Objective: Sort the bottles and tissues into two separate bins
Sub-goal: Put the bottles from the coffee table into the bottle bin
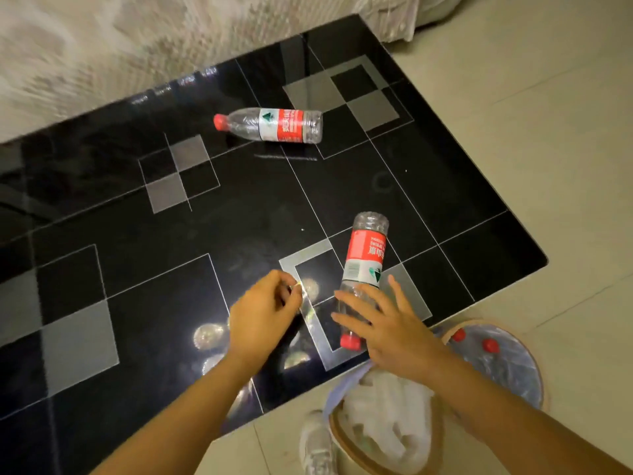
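Two clear plastic bottles with red caps and red-white labels lie on the black glass table [171,234]. The far bottle [270,125] lies on its side near the table's back. The near bottle [364,265] points its cap toward me at the front edge. My right hand [394,330] rests over its neck end with fingers spread, not closed around it. My left hand [263,313] hovers just left of it, fingers curled, with nothing visible in them. On the floor stand a bin of white tissues [346,450] and a bin of bottles [534,371].
Both bins sit on the tiled floor off the table's front right corner, under my right forearm. My shoe [315,443] stands beside the tissue bin. A cloth-covered sofa [102,46] borders the table's far side. Light tiled floor [548,149] lies to the right.
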Tool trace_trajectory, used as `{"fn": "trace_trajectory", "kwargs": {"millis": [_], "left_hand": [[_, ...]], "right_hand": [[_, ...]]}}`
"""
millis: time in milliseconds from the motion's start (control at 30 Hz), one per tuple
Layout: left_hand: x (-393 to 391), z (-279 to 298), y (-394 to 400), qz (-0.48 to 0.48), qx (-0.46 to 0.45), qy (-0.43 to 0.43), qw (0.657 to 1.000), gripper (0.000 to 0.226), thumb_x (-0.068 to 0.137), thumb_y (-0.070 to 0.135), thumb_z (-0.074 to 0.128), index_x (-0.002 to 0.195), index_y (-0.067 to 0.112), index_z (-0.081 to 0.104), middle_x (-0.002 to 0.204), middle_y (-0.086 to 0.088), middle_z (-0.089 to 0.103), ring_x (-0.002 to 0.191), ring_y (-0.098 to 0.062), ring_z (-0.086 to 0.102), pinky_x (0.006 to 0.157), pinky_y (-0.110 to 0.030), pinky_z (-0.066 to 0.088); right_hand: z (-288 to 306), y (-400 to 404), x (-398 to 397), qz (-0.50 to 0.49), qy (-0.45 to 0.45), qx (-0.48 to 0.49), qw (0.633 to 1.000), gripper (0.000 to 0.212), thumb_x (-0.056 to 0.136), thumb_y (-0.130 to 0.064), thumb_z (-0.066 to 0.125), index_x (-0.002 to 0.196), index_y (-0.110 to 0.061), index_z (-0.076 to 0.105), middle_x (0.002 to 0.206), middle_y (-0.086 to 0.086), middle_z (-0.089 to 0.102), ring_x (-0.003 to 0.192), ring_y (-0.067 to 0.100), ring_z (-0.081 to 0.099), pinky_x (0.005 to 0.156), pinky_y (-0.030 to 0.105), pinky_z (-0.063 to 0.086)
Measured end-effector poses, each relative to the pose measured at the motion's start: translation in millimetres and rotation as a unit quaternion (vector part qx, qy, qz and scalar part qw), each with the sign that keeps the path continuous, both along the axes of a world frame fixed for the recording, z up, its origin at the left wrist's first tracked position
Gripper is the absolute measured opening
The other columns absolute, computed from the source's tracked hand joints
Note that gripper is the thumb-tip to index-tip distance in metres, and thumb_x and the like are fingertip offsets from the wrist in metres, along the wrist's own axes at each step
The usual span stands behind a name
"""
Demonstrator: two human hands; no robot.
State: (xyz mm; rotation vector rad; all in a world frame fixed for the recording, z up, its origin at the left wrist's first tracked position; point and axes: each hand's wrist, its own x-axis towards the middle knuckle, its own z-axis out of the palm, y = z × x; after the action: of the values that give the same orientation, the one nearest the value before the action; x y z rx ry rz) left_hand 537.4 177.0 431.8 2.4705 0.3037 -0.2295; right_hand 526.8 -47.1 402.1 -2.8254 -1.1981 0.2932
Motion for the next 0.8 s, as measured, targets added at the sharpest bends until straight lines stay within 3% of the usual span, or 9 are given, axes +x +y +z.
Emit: {"fn": "trace_trajectory", "kwargs": {"millis": [133, 233, 333, 567, 633, 733, 800], "left_hand": [[48, -13, 36, 0.028, -0.007, -0.013, 0.999, 0.006, 0.089, 0.032, 0.057, 0.089, 0.038, 0.055, 0.08, 0.019, 0.059, 0.074, 0.001, 0.057, 0.065, -0.023, 0.044], [80, -21, 63, -0.003, 0.004, -0.041, 0.999, 0.016, 0.09, 0.026, 0.057, 0.101, 0.037, 0.053, 0.096, 0.022, 0.055, 0.091, -0.004, 0.057, 0.076, -0.028, 0.048], [116, -26, 88, -0.034, 0.04, -0.07, 0.996, 0.03, 0.088, 0.023, 0.06, 0.117, 0.027, 0.051, 0.113, 0.014, 0.053, 0.107, -0.011, 0.051, 0.083, -0.03, 0.045], [242, -12, 96, -0.103, 0.108, -0.138, 0.979, 0.068, 0.081, 0.028, 0.07, 0.14, 0.016, 0.038, 0.144, -0.005, 0.042, 0.131, -0.024, 0.038, 0.105, -0.038, 0.036], [273, -7, 84, -0.133, 0.118, -0.125, 0.976, 0.08, 0.08, 0.033, 0.072, 0.147, 0.019, 0.03, 0.151, -0.006, 0.032, 0.139, -0.025, 0.028, 0.112, -0.043, 0.03], [306, -8, 66, -0.205, 0.204, -0.039, 0.957, 0.094, 0.082, 0.041, 0.069, 0.152, 0.025, 0.01, 0.159, -0.007, 0.013, 0.147, -0.027, 0.006, 0.117, -0.048, 0.013], [316, -12, 61, -0.227, 0.257, 0.006, 0.939, 0.096, 0.082, 0.044, 0.068, 0.153, 0.026, 0.005, 0.159, -0.007, 0.012, 0.146, -0.029, 0.003, 0.117, -0.049, 0.01]], "right_hand": [[-13, 3, 37, 0.062, -0.014, -0.086, 0.994, 0.091, 0.037, -0.036, 0.094, 0.122, -0.031, 0.061, 0.133, 0.002, 0.057, 0.119, 0.031, 0.056, 0.092, 0.065, 0.028], [-21, 14, 57, 0.062, -0.019, -0.073, 0.995, 0.091, 0.039, -0.039, 0.092, 0.121, -0.031, 0.056, 0.127, 0.001, 0.061, 0.117, 0.029, 0.058, 0.088, 0.068, 0.037], [-25, 26, 81, 0.032, -0.059, -0.041, 0.997, 0.079, 0.046, -0.056, 0.085, 0.116, -0.028, 0.062, 0.116, 0.001, 0.067, 0.106, 0.028, 0.064, 0.079, 0.064, 0.049], [-35, 55, 130, -0.108, -0.054, 0.015, 0.993, 0.063, 0.054, -0.066, 0.076, 0.103, -0.029, 0.062, 0.09, -0.006, 0.068, 0.073, 0.016, 0.067, 0.062, 0.035, 0.056], [-38, 58, 133, -0.127, -0.058, 0.011, 0.99, 0.063, 0.052, -0.065, 0.077, 0.101, -0.028, 0.063, 0.087, -0.005, 0.068, 0.071, 0.016, 0.067, 0.059, 0.034, 0.056], [-43, 61, 129, -0.136, -0.078, -0.003, 0.988, 0.067, 0.047, -0.063, 0.08, 0.099, -0.025, 0.062, 0.085, -0.001, 0.067, 0.069, 0.019, 0.066, 0.058, 0.038, 0.055], [-41, 62, 128, -0.139, -0.084, -0.01, 0.987, 0.066, 0.046, -0.063, 0.081, 0.098, -0.024, 0.066, 0.084, 0.0, 0.067, 0.069, 0.021, 0.066, 0.058, 0.04, 0.056]]}}
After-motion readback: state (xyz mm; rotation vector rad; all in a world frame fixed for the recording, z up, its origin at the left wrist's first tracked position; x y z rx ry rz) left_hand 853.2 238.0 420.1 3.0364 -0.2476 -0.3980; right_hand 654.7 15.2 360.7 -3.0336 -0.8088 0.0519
